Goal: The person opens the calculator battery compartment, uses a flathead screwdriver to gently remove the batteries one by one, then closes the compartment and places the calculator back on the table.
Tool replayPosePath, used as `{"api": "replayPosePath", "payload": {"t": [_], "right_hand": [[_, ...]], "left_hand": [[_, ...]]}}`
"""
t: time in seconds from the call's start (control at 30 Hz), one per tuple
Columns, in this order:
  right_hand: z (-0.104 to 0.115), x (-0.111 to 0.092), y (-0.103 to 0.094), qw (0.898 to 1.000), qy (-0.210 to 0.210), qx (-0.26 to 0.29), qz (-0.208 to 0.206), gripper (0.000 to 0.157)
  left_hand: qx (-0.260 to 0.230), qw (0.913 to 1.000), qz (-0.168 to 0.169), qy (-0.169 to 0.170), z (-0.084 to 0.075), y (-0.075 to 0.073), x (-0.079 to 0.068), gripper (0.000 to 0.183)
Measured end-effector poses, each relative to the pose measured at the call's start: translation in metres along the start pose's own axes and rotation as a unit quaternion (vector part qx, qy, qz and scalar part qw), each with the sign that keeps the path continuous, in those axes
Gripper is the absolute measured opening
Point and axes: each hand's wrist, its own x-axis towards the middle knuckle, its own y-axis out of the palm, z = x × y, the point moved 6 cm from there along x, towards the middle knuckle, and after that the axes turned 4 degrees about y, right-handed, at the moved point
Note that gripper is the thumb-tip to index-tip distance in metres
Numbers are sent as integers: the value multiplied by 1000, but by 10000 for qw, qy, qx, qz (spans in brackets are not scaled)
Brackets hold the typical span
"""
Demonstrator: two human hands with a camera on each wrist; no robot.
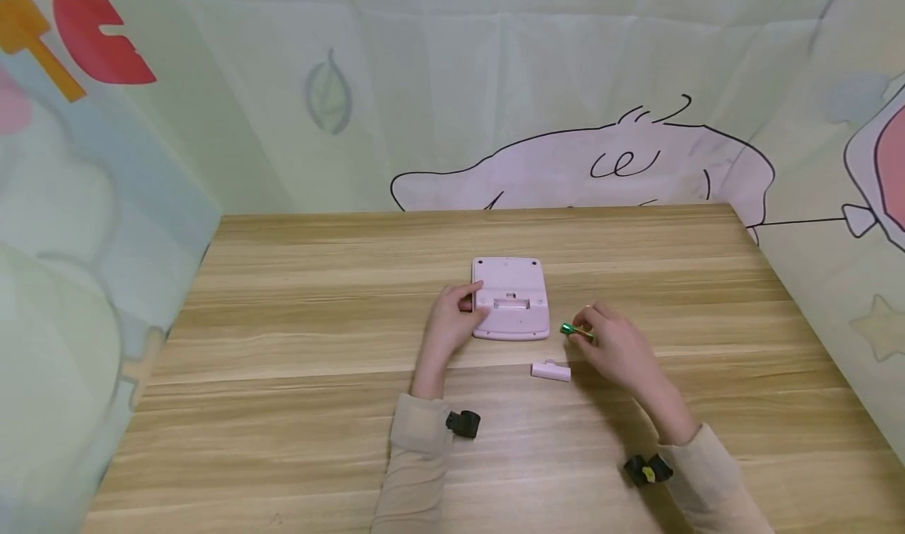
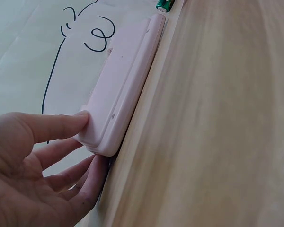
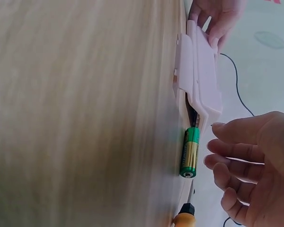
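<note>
A pink calculator [image 1: 509, 279] lies face down on the table, its slim battery compartment [image 1: 512, 304] uncovered. My left hand [image 1: 450, 318] grips its left edge, one fingertip [image 2: 83, 120] on the back and others low along the side. To the right, a green and gold battery [image 3: 190, 153] rests on the tabletop. Around it hovers my right hand [image 1: 617, 347], its thumb and loosely bent fingers [image 3: 236, 130] spread beside the battery with nothing between them in the right wrist view. The pink battery cover [image 1: 551, 371] lies just in front of the calculator.
A screwdriver with an orange handle [image 3: 184, 219] shows beyond the battery in the right wrist view; the right hand hides it from the head camera. Behind the wood-grain table [image 1: 297, 298] hangs a printed cloth backdrop [image 1: 424, 86].
</note>
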Motion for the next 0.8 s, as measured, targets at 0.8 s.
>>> {"api": "replayPosePath", "payload": {"t": [0.8], "right_hand": [[15,-13,3,9991,-390,128,80,9]], "left_hand": [[-24,10000,-3,40,1,1,1,47]]}}
